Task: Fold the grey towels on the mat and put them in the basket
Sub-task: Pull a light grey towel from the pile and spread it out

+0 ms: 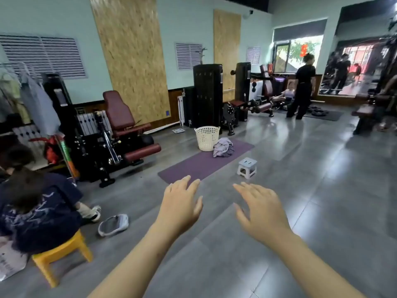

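Note:
A crumpled heap of grey towels lies at the far end of a purple mat on the grey floor. Just left of the heap, off the mat's corner, stands a white perforated basket. My left hand and my right hand are stretched out in front of me, palms down, fingers spread and holding nothing. Both hands hover over the floor well short of the towels, near the mat's close end.
A small grey step stool stands right of the mat. Gym machines line the wall at left. A person sits on a yellow stool at lower left, a loose shoe beside them. Other people stand far right.

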Demonstrator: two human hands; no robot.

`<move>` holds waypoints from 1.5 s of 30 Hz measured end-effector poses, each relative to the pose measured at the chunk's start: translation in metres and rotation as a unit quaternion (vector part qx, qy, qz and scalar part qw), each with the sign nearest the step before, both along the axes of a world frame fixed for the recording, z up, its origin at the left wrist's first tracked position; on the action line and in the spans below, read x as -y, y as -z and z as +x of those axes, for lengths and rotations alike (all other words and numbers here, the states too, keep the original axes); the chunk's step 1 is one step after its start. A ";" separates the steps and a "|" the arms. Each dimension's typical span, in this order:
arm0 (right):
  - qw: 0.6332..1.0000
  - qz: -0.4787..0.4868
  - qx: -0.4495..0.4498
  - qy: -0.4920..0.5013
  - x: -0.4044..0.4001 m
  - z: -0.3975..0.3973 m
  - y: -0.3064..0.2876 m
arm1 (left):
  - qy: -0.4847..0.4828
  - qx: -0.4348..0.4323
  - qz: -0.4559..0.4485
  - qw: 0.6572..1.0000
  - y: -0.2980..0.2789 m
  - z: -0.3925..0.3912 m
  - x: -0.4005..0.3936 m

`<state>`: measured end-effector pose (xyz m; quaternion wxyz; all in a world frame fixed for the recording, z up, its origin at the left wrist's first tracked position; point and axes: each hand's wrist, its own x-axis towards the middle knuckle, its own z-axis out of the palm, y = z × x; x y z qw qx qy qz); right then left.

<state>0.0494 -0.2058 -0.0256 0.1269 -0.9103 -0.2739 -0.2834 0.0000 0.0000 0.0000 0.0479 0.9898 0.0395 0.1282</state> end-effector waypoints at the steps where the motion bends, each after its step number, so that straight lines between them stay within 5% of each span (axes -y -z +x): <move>1: 1.000 -0.001 0.008 -0.001 -0.003 0.017 0.005 | 0.014 0.004 -0.013 1.000 0.004 0.017 -0.003; 24: 0.997 -0.039 -0.067 -0.009 -0.077 0.442 0.066 | -0.022 -0.037 -0.078 0.996 0.061 0.434 -0.074; 45: 0.989 0.007 -0.144 0.035 -0.161 0.802 0.072 | 0.058 -0.058 -0.082 0.993 0.085 0.830 -0.162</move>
